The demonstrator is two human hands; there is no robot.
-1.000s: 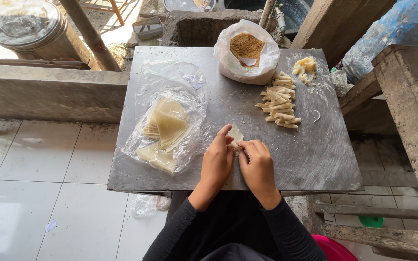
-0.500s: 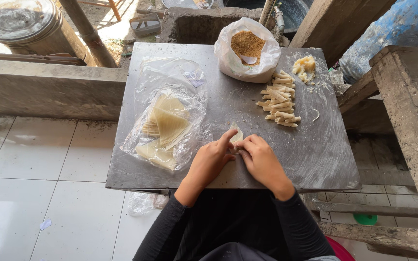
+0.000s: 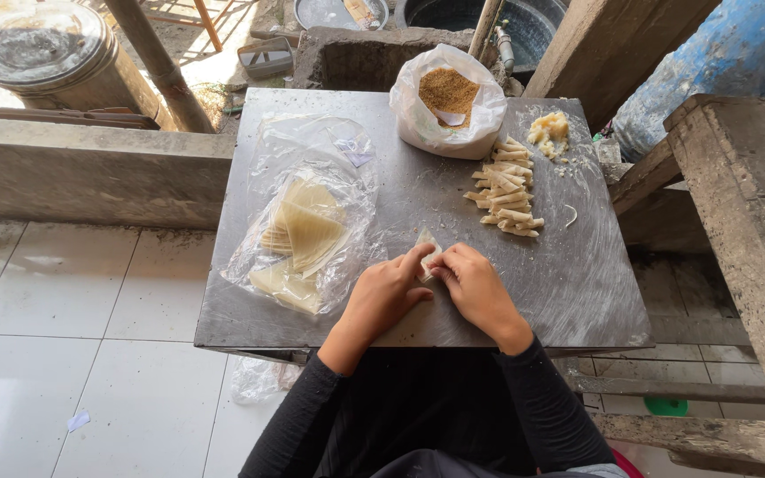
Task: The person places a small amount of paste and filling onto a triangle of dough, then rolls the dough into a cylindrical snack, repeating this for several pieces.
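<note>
My left hand [image 3: 382, 296] and my right hand [image 3: 478, 290] meet near the front of a grey metal table [image 3: 577, 283]. Between their fingertips they pinch a small pale pastry wrapper [image 3: 426, 247], folded into a point and resting on the tabletop. A clear plastic bag [image 3: 305, 232] with thin triangular wrappers lies just left of my left hand. Beyond my right hand is a pile of several finished pale rolls [image 3: 505, 187]. At the back stands a white bag of brown crumbly filling [image 3: 448, 91], with a small lump of pale yellow paste [image 3: 550, 129] to its right.
A concrete ledge [image 3: 90, 168] runs along the left, with white floor tiles [image 3: 73, 319] below. A lidded metal drum [image 3: 42, 53] stands at the far left. Rough wooden beams [image 3: 745, 221] and a blue barrel [image 3: 719, 62] crowd the right side.
Both hands stay at the wrapper and have worked it slightly; my fingers have closed in tighter on the fold. The other things on the table have not moved.
</note>
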